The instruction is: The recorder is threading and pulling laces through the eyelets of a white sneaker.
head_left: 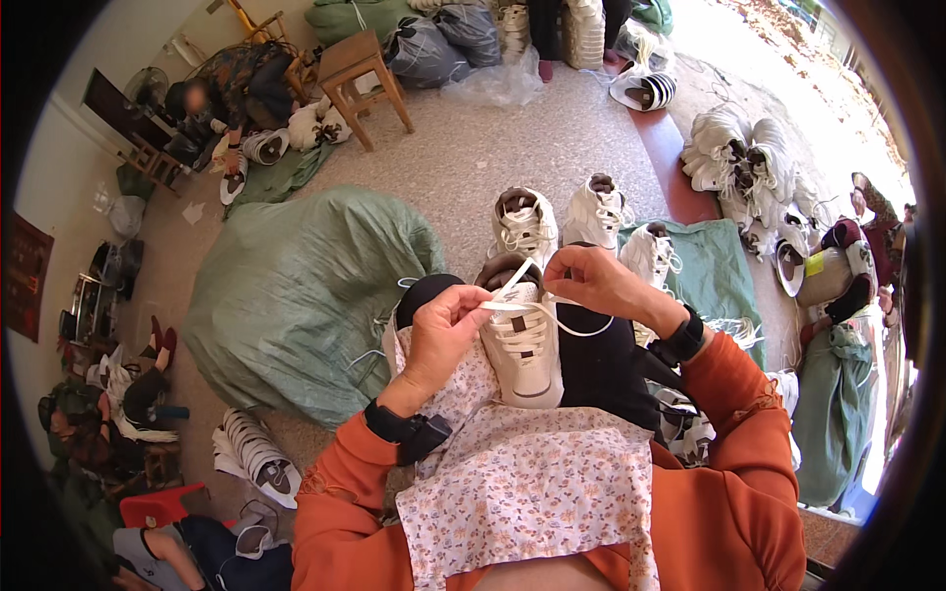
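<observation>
A white sneaker [522, 345] rests on my lap, toe toward me, over a flowered apron [522, 483]. My left hand [443, 330] pinches one end of its white shoelace [532, 307] just left of the tongue. My right hand [596, 281] grips the lace's other end above the shoe's opening, and a loop of lace hangs down to the right. Both wrists wear black bands. My sleeves are orange.
Three laced white sneakers [581, 222] stand on the floor ahead. A big green sack [296, 295] bulges at my left. A wooden stool [363, 79] stands farther off. Shoe piles [739, 158] lie at right. Other people sit at the left and right.
</observation>
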### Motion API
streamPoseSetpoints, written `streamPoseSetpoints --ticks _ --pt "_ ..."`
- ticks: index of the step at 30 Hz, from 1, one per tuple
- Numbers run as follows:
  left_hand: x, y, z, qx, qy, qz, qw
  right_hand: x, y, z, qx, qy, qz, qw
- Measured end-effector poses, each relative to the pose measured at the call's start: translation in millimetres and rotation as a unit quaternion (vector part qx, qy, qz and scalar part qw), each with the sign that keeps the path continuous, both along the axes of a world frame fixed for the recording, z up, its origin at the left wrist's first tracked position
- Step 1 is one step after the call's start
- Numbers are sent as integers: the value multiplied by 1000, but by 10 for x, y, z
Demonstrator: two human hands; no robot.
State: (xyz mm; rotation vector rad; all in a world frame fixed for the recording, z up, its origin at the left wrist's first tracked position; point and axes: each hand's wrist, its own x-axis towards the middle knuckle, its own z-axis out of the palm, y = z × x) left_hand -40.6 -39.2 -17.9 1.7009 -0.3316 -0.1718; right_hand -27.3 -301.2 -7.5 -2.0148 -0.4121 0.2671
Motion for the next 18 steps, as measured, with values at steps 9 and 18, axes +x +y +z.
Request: streamPoseSetpoints --ticks 9,18 --pt "126 204 59 148 127 -84 977 -8 -49 76 -81 -20 4 996" --pt "493 -309 -14 209 -241 -180 930 -82 -41 -21 -20 91 43 995"
